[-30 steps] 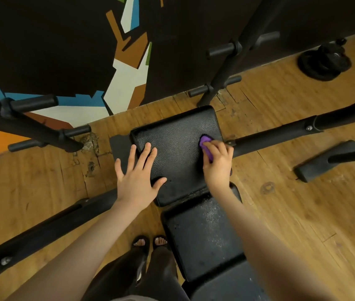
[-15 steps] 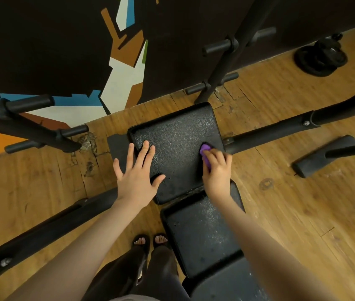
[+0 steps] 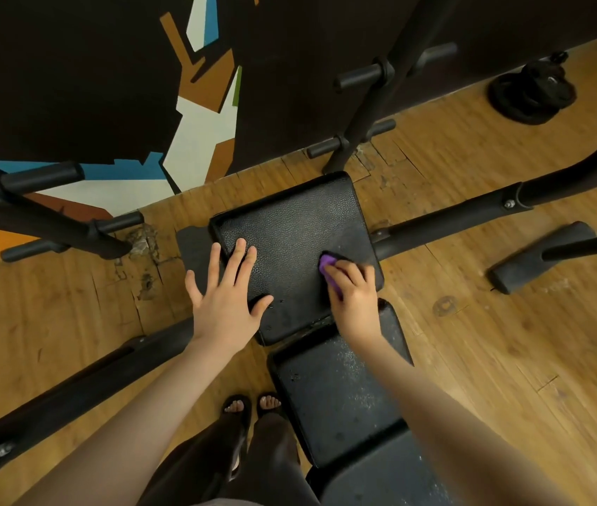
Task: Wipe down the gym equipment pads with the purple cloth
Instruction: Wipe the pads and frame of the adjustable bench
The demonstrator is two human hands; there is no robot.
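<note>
Fingers of right hand grip purple cloth; left hand flat on pad.

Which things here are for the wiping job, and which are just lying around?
For the job: cloth, held by the right hand; top pad, with the left hand flat on it; lower pad.

Just lying around: weight plates by the wall; foot of another frame on the floor.

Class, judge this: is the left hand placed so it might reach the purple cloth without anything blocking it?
Probably yes: the left hand rests flat on the same pad, bare surface between, though the right hand grips the purple cloth.
</note>
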